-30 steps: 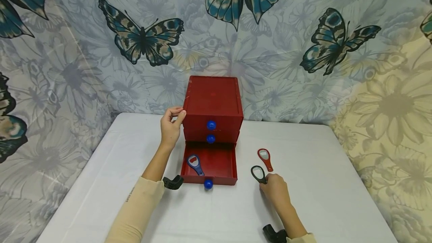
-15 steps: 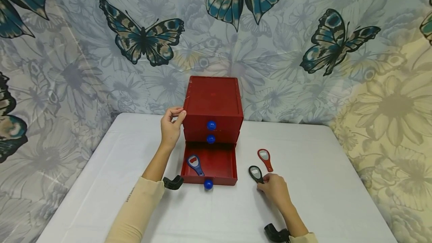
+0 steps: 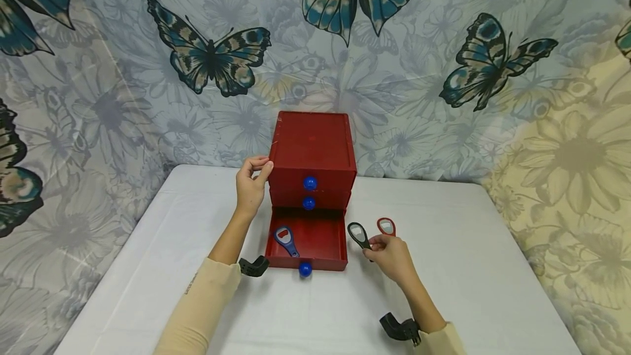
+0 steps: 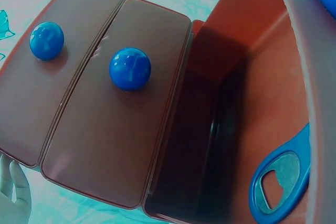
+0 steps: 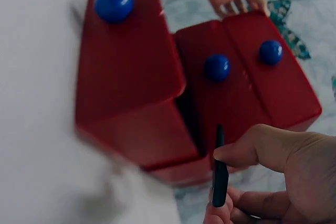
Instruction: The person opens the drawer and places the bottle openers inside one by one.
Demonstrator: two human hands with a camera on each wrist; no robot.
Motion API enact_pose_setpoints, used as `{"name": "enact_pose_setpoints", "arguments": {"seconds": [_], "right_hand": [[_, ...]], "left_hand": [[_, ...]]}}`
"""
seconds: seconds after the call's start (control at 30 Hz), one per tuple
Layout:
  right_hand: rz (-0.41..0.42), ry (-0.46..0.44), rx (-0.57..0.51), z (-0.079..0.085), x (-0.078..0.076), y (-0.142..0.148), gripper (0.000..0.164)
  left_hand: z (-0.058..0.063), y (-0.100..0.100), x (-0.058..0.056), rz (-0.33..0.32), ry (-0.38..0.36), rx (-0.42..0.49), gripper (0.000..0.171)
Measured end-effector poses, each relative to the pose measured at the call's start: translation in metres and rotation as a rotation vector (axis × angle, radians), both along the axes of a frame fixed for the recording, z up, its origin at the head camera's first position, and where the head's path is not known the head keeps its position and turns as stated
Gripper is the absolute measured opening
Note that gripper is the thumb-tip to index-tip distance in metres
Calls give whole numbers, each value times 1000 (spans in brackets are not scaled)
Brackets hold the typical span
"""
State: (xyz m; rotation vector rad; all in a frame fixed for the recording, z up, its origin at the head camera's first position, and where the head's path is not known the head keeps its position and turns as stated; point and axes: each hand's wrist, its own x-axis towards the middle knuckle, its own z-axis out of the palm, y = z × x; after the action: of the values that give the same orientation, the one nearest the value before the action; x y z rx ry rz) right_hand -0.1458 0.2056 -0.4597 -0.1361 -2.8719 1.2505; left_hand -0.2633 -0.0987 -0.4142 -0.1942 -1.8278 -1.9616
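Note:
A red drawer cabinet [image 3: 311,141] with blue knobs stands at the back of the table, its bottom drawer [image 3: 320,234] pulled out. In that drawer lies a blue bottle opener [image 3: 285,240] with a metal insert, also visible in the left wrist view as a blue bottle opener [image 4: 278,187]. My left hand [image 3: 250,188] touches the cabinet's upper left side with its fingertips. Between thumb and fingers, my right hand [image 3: 391,256] pinches the handle of a black bottle opener [image 3: 358,233], just right of the drawer. Behind that hand lies a red bottle opener [image 3: 386,225], its handle hidden.
The two upper drawers are closed, with a blue knob [image 3: 310,183] on the top one. White cloth covers the table [image 3: 493,267]. A butterfly-patterned curtain [image 3: 394,97] hangs directly behind the cabinet. Black wrist-camera mounts [image 3: 400,327] stick out from both forearms.
My right hand has lifted the black bottle opener and carried it left and away from me, toward the open drawer. The left hand stays at the cabinet's side.

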Motion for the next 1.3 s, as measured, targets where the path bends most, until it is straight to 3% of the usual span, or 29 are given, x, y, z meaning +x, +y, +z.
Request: {"name": "enact_pose_setpoints", "arguments": {"seconds": [0.2, 0.47, 0.77, 1.03, 1.3], "right_hand": [[95, 9, 10, 18, -13, -26, 18], [186, 21, 45, 21, -32, -67, 20], [290, 76, 101, 11, -48, -93, 20], [298, 57, 150, -2, -54, -106, 18], [284, 16, 210, -16, -60, -115, 40]], "left_hand": [[-2, -1, -2, 4, 14, -1, 23], [-2, -1, -3, -4, 21, -6, 23], [-2, -1, -3, -5, 16, -23, 22], [-2, -2, -2, -8, 18, -25, 22], [-3, -1, -1, -10, 17, -20, 23]]}}
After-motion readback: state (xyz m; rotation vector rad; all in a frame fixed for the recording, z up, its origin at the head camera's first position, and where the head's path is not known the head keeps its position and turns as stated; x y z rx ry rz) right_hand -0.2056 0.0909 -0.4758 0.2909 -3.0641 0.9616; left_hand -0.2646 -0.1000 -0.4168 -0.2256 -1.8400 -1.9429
